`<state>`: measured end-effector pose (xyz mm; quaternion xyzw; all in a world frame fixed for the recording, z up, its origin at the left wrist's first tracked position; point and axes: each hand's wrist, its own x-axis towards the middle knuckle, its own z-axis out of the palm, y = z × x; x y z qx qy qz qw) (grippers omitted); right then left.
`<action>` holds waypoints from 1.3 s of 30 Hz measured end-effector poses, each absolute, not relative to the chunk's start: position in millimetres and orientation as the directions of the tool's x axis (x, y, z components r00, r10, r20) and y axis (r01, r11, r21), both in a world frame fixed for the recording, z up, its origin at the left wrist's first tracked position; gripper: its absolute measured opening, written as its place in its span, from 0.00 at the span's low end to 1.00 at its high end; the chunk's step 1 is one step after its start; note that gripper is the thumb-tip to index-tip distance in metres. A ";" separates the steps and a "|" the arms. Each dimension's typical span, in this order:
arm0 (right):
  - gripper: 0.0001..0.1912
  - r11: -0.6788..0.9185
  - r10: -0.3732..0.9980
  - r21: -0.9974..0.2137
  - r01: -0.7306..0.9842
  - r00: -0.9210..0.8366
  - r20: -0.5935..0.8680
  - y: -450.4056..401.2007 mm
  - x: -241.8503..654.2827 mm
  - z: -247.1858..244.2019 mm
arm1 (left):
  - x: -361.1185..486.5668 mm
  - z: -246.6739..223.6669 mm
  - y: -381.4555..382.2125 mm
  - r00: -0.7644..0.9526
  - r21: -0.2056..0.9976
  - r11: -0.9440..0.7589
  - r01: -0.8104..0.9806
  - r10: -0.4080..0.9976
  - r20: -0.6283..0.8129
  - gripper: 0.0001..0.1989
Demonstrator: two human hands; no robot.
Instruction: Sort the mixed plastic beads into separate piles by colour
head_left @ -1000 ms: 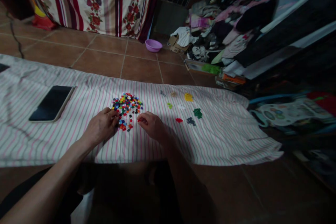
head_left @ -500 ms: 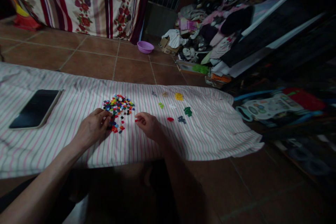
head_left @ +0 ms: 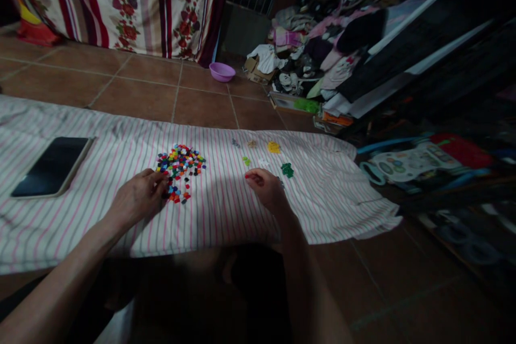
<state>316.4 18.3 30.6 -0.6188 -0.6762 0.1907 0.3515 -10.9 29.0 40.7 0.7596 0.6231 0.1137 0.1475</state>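
Observation:
A mixed pile of small colourful plastic pieces (head_left: 187, 158) lies on the striped cloth. At its left edge rests my left hand (head_left: 139, 193), fingers curled together; what they hold, if anything, is hidden. My right hand (head_left: 266, 189) pinches a small red piece (head_left: 247, 176) over the sorted groups. Around that hand lie lime-green pieces (head_left: 246, 161), white pieces (head_left: 263, 163), dark green pieces (head_left: 287, 170) and yellow pieces (head_left: 274, 147). Farther back are tan pieces (head_left: 252, 144) and grey pieces (head_left: 236, 143). The hand covers the red group and most of the dark grey one.
A phone (head_left: 52, 166) lies at the left on the striped cloth (head_left: 226, 215). Beyond, on the tiled floor, stand a purple basin (head_left: 222, 72) and a heap of clothes (head_left: 318, 48). A toy panel with a red part (head_left: 459, 150) is at the right.
My right hand has moved right, from beside the mixed pile to the sorted groups, carrying the red piece. My left hand has stayed at the pile's left edge.

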 end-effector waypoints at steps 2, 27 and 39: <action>0.05 0.097 0.970 -0.664 0.741 0.078 0.229 14.8 333.4 30.7 | -13.3 39.7 29.0 0.191 0.325 -0.166 0.931 0.980 -0.047 0.25; 0.04 -0.234 0.955 -0.506 0.830 0.293 0.039 9.7 356.1 18.1 | -24.1 34.9 27.8 0.178 0.277 -0.148 0.949 0.980 -0.086 0.23; 0.03 -0.223 0.950 -0.485 0.846 0.300 0.086 9.3 350.4 27.0 | -23.1 42.5 27.9 0.190 0.268 -0.151 0.952 0.974 -0.125 0.23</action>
